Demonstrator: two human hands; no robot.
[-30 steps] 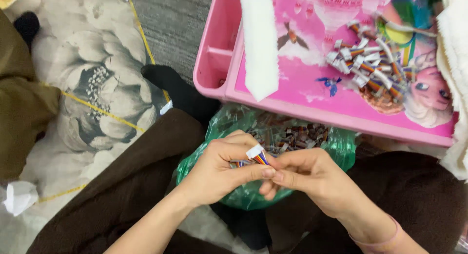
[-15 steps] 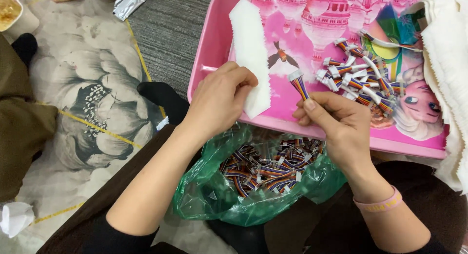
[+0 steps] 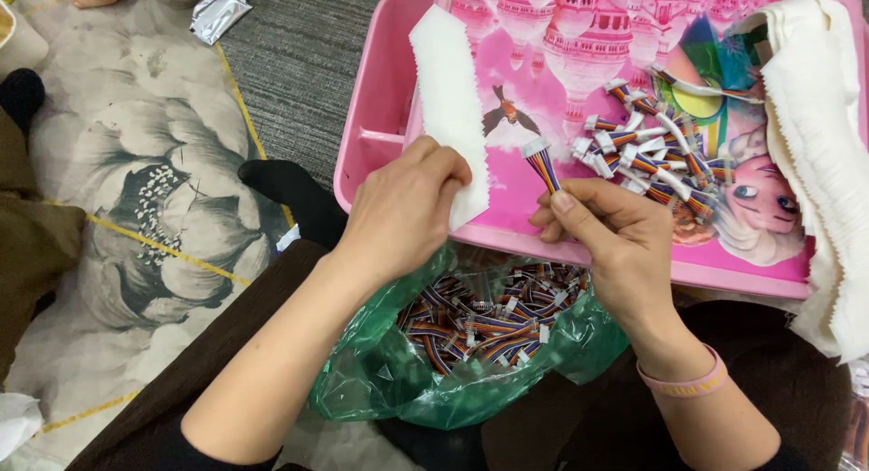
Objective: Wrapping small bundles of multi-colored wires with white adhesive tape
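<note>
I see my right hand [image 3: 615,231] pinching 1 rainbow cable [image 3: 541,163] above the pink tray [image 3: 371,154], left hand [image 3: 403,209] beside it gripping the white strip [image 3: 448,100].

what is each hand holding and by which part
Left hand pinches the white strip at its lower end; right hand holds a rainbow wire connector by its wires.

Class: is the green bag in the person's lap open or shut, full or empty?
Open and partly full. The green bag has its mouth spread wide, and many rainbow cables lie inside.

Bright even indoor light, soft shadows, sharp focus
</note>
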